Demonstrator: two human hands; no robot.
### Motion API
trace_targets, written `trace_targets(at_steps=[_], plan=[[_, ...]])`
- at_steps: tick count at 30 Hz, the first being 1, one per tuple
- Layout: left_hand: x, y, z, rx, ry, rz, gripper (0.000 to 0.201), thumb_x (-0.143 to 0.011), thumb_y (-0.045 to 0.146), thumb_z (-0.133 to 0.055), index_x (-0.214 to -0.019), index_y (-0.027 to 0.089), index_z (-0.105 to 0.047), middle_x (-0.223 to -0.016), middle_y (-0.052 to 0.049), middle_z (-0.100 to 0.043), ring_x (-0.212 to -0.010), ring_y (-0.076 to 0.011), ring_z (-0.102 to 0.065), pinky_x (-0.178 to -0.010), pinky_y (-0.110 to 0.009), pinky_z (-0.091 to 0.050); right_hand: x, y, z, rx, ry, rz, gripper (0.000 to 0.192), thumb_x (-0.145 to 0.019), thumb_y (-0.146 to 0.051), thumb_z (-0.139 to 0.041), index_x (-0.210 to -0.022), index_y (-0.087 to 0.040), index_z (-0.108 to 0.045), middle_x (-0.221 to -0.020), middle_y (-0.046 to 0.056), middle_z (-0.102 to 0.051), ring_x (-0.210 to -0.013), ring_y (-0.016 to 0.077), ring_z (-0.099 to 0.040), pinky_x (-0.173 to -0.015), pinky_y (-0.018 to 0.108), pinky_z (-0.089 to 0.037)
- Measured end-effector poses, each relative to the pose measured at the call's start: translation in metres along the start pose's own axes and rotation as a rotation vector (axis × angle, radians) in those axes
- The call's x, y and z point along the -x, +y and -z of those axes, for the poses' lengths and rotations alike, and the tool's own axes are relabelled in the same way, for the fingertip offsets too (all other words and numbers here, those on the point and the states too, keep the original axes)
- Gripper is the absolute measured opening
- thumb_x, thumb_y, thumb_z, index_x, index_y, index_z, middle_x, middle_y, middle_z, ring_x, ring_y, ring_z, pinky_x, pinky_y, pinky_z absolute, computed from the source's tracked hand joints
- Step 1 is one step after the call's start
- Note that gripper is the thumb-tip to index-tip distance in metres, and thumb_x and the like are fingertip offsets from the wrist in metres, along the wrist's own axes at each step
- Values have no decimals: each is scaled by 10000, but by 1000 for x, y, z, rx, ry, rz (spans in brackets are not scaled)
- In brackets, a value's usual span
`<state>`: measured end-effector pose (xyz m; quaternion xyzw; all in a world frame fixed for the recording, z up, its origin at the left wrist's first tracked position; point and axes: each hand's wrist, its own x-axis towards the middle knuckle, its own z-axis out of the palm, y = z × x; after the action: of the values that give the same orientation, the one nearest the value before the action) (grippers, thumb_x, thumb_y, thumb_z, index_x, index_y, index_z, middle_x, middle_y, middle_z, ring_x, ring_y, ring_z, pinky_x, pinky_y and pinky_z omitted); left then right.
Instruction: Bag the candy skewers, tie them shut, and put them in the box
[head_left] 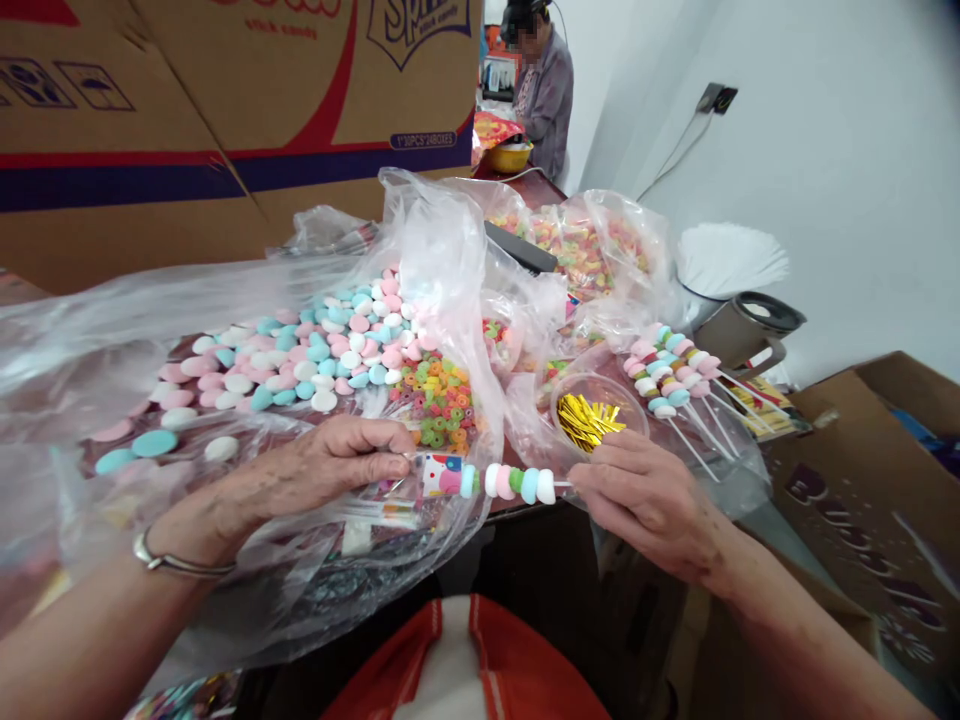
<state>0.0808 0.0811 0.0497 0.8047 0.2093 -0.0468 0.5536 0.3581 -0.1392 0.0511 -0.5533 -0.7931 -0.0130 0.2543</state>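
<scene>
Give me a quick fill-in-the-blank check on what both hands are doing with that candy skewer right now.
1. The left hand pinches a small printed sleeve over the ____ end of the candy skewer.
2. The right hand holds the skewer by its ____.
3. The clear cup behind the right hand holds ____ twist ties.
4. Finished skewers lie to the ____ of the cup.

Missing words: candy; stick; gold; right
</scene>
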Motion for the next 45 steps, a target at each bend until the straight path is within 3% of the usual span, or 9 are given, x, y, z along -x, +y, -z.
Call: trace_targets(at_steps=[3,7,14,19,26,30,34,40,45], plan=[[1,1,0,4,-37,-20,297,-916,409,-573,-809,149,-670,-735,-5,-600,-685,-130,-520,-627,-214,-408,-1,1,-1,-55,41,-36,193,-943,-126,-486,-861,-185,-650,-710,12,-627,-662,140,-547,-694,289,-439],[-2,3,-3,43,-121,6,286,-914,399,-587,-814,147,-680,-758,-15,-613,-724,-139,-534,-664,-215,-420,-2,5,-5,-75,133,27,174,-937,-135,-501,-960,-194,-663,-740,14,-661,-689,144,-579,-712,302,-466],[-7,5,-7,246,-215,68,246,-885,383,-631,-794,155,-655,-710,13,-613,-669,-118,-530,-623,-192,-412,-2,4,-10,28,219,86,214,-905,-85,-537,-1035,-189,-672,-781,40,-694,-735,170,-590,-708,328,-464],[-4,-1,-11,368,-272,113,227,-906,381,-610,-853,162,-638,-770,-27,-694,-682,-132,-580,-614,-205,-410,-2,-1,-10,-5,186,64,228,-898,-88,-546,-1047,-202,-676,-762,25,-683,-695,159,-560,-694,321,-455],[-2,11,-19,324,-235,126,287,-737,356,-778,-898,166,-636,-792,17,-620,-689,-117,-508,-590,-201,-382,-3,-3,-11,40,150,49,178,-911,-93,-523,-955,-179,-672,-687,14,-621,-666,151,-520,-675,308,-427],[-3,12,-22,256,-184,143,221,-791,349,-739,-838,156,-642,-797,3,-637,-721,-128,-540,-625,-215,-400,-4,-4,-11,2,70,77,175,-921,-104,-501,-901,-173,-661,-671,12,-592,-644,149,-481,-651,305,-389],[-2,10,-20,316,-174,133,210,-802,342,-734,-840,153,-650,-768,-3,-668,-715,-131,-583,-633,-211,-424,-7,-11,-10,-169,-50,-55,217,-942,-127,-455,-807,-177,-617,-653,-5,-544,-622,134,-468,-623,278,-366],[2,13,-18,406,-319,266,255,-727,302,-802,-889,159,-667,-676,19,-632,-561,-92,-542,-514,-173,-420,-9,-17,-9,-370,-169,-301,242,-949,-124,-465,-732,-190,-548,-654,-44,-528,-625,96,-494,-609,222,-356],[3,12,-17,432,-373,292,264,-673,272,-837,-847,160,-673,-635,26,-634,-506,-78,-529,-459,-147,-424,-8,-14,-9,-383,-213,-297,224,-935,-116,-464,-757,-183,-580,-680,-36,-556,-644,98,-502,-626,226,-351]])
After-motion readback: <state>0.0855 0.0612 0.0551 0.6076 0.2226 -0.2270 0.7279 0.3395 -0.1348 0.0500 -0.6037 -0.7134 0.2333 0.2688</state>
